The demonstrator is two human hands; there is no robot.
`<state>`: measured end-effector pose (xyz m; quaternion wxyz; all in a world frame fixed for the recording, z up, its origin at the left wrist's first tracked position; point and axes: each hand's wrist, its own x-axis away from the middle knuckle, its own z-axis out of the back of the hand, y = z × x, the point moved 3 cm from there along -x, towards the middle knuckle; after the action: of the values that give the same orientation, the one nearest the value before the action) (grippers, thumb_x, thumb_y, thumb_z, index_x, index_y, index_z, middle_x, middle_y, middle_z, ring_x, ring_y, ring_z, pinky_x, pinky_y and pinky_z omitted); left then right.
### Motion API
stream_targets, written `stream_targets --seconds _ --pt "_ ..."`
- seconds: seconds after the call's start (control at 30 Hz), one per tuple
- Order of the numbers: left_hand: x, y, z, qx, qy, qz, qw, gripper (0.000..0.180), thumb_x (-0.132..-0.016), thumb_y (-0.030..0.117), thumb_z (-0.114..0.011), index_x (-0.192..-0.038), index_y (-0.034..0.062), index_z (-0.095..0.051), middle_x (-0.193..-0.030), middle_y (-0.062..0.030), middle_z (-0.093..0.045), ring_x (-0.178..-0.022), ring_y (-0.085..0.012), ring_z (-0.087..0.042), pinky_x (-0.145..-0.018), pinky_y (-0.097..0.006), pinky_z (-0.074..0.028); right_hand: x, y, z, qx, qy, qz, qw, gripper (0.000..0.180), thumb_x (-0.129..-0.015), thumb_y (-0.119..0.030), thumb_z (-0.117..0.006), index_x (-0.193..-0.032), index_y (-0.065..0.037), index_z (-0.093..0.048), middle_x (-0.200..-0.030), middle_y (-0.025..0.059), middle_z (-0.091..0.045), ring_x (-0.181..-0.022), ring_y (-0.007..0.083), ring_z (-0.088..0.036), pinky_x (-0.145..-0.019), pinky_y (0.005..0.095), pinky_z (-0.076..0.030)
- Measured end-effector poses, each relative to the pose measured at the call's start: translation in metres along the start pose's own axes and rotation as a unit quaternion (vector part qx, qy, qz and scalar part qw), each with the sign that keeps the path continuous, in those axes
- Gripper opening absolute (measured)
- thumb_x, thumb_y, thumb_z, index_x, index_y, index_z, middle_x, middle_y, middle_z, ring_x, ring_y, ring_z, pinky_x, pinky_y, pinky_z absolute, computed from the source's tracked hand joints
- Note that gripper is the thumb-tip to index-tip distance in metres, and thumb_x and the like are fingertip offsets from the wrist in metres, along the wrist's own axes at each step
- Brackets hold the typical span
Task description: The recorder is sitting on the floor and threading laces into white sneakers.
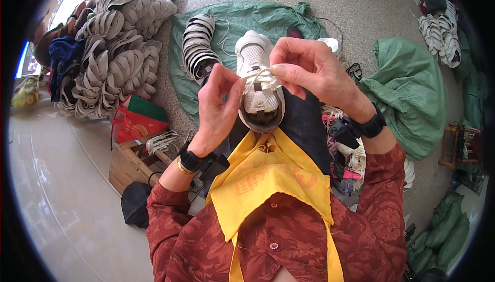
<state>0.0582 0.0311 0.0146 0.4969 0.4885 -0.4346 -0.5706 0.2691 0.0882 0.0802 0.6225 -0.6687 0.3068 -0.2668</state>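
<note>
A white mesh sneaker upper (253, 45) lies between my knees, its heel opening toward me and its toe pointing away. White shoelace (260, 80) crosses over its eyelets. My left hand (219, 104) is at the upper's left edge, thumb and forefinger pinched on the lace. From the right, my right hand (309, 70) pinches the lace between thumb and forefinger, just above the tongue. Left of the upper, a curved row of nested white shoe uppers (198, 45) rests on a green woven sheet (178, 88).
A big heap of stacked uppers (121, 50) stands at the far left, near a red bag (136, 122) and a wooden stool (126, 163). To the right are a bulging green sack (407, 96) and a pile of laces (353, 155). A yellow apron (268, 173) covers my lap.
</note>
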Motion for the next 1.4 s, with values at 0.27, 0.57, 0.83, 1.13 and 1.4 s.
stream_targets --seconds 0.27,0.57,0.83,1.13,1.4 --pt "-0.011 0.004 -0.015 0.021 -0.228 0.018 0.973 0.013 -0.101 0.004 -0.065 -0.113 0.0013 -0.061 -0.098 -0.0006 -0.064 -0.081 -0.0035 -0.057 -0.073 -0.022 -0.049 -0.002 0.009 -0.010 -0.042 -0.047 -0.005 0.998 0.010 -0.105 -0.009 -0.060 -0.098 -0.001 -0.060 -0.081 -0.0011 -0.061 -0.068 0.0045 -0.058 -0.057 0.0201 -0.048" --pt "0.003 -0.014 0.007 0.161 -0.129 0.071 0.976 0.017 -0.109 0.016 -0.057 -0.099 0.0023 -0.058 -0.086 -0.0003 -0.062 -0.075 -0.0054 -0.053 -0.070 -0.023 -0.047 0.046 0.038 0.011 -0.028 0.009 -0.110 0.994 0.014 -0.108 -0.013 -0.053 -0.099 -0.004 -0.057 -0.081 0.0009 -0.064 -0.068 0.0059 -0.061 -0.060 0.0231 -0.052" --pt "0.030 -0.017 0.097 0.006 -0.107 0.183 0.977 0.029 -0.109 0.022 -0.055 -0.085 0.0055 -0.054 -0.071 0.0023 -0.059 -0.063 -0.0041 -0.047 -0.059 -0.023 -0.037 0.163 0.085 0.106 -0.062 0.165 -0.231 0.957 0.018 -0.106 -0.014 -0.055 -0.090 -0.007 -0.052 -0.072 -0.0003 -0.058 -0.058 0.0049 -0.055 -0.050 0.0196 -0.044" --pt "0.011 0.003 0.035 -0.271 -0.081 -0.058 0.957 0.021 -0.085 0.005 -0.075 -0.097 0.0013 -0.059 -0.087 -0.0067 -0.057 -0.074 -0.0182 -0.053 -0.067 -0.031 -0.046 0.124 0.093 0.062 0.149 0.183 -0.200 0.951 0.012 -0.094 -0.009 -0.075 -0.101 -0.002 -0.068 -0.084 0.0020 -0.070 -0.061 0.0043 -0.059 -0.052 0.0232 -0.046" --pt "0.003 -0.009 0.019 -0.254 -0.075 -0.095 0.960 0.013 -0.088 -0.005 -0.064 -0.095 -0.0002 -0.055 -0.085 -0.0103 -0.054 -0.074 -0.0249 -0.054 -0.066 -0.036 -0.046 0.033 0.068 -0.004 0.332 0.133 -0.008 0.934 0.015 -0.087 -0.006 -0.077 -0.097 0.000 -0.068 -0.084 0.0076 -0.066 -0.058 0.0157 -0.061 -0.056 0.0309 -0.049"
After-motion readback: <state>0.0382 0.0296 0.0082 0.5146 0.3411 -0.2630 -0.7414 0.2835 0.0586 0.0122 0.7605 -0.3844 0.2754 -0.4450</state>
